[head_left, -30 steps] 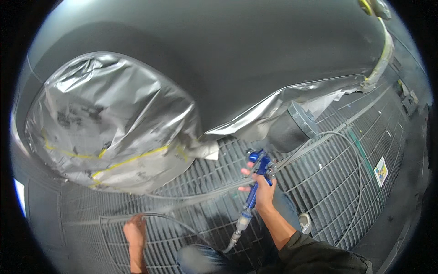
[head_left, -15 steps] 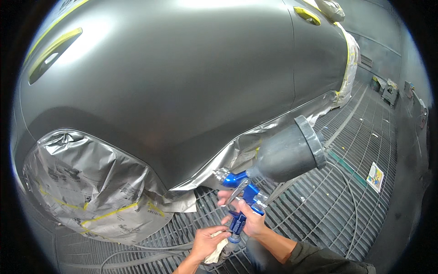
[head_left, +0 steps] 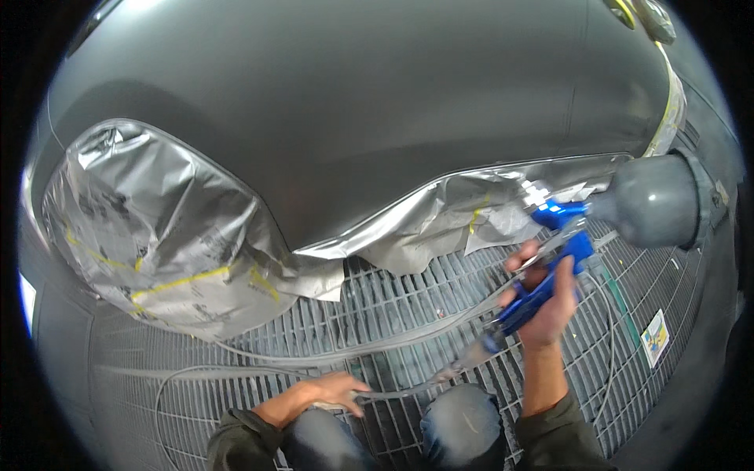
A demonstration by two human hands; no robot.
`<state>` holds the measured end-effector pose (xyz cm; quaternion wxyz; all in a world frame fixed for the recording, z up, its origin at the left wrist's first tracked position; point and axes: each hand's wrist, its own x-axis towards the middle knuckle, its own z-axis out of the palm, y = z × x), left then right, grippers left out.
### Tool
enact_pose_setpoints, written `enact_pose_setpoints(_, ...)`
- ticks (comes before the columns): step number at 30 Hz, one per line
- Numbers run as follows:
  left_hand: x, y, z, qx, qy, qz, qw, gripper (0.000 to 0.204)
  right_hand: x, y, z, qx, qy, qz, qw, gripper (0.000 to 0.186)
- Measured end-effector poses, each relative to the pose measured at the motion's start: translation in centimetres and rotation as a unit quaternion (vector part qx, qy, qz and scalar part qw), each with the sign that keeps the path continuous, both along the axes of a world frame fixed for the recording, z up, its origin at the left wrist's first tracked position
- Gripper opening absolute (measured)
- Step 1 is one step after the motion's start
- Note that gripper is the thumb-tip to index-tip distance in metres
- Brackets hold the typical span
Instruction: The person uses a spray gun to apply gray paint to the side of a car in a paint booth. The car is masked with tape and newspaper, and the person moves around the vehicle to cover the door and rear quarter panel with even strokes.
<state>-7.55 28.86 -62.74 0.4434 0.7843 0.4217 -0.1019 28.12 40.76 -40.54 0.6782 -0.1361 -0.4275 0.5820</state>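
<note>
My right hand [head_left: 546, 310] is wrapped round the grip of a blue spray gun [head_left: 577, 247], its fingers by the silver trigger. A large grey paint cup [head_left: 658, 202] sticks out to the right from the gun. From the base of the grip an air hose [head_left: 404, 392] runs left to my left hand [head_left: 334, 390], which is closed round it above my knees. A bit of pale cloth shows under that palm. Ahead stands a grey car body panel [head_left: 353, 102], with the gun's nozzle end near its masked lower edge.
Silver masking sheet [head_left: 169, 228] with yellow tape covers the wheel at the left. More masking sheet [head_left: 440, 216] hangs along the sill. The floor is metal grating [head_left: 400, 306], with hose loops lying across it. A printed card [head_left: 654, 337] lies at the right.
The spray gun and my right hand have moved right and up. My left hand has drawn away to the left, from the gun's base onto the hose. The view has tilted lower.
</note>
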Motion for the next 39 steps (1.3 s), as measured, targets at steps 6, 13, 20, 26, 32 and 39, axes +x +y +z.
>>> enact_pose_setpoints(6,-17.2,-10.0,-10.2,0.057,0.279,0.038,0.958,0.022,4.0,3.6,-0.1,-0.040,-0.114,-0.187,0.975,0.036)
enact_pose_setpoints(13,-15.6,-18.7,-2.7,0.205,0.224,0.369,0.878,0.023,-4.9,1.4,-10.1,-0.082,-0.263,0.100,0.956,0.026)
enact_pose_setpoints(20,-12.2,-19.6,3.1,0.271,0.219,0.397,0.849,0.014,-12.9,1.8,-14.8,-0.045,-0.401,0.247,0.881,0.023)
enact_pose_setpoints(26,-9.5,-16.3,5.5,0.304,0.212,0.392,0.842,0.019,-10.0,3.1,-15.6,0.012,-0.332,-0.007,0.943,0.022)
enact_pose_setpoints(32,-4.4,-11.1,8.4,0.354,0.185,0.386,0.832,0.021,-1.4,7.3,-12.6,-0.059,-0.271,-0.085,0.957,0.018)
enact_pose_setpoints(39,0.7,-6.2,11.0,0.374,0.136,0.382,0.834,0.021,10.5,12.7,-9.8,-0.093,-0.252,-0.165,0.949,0.019)
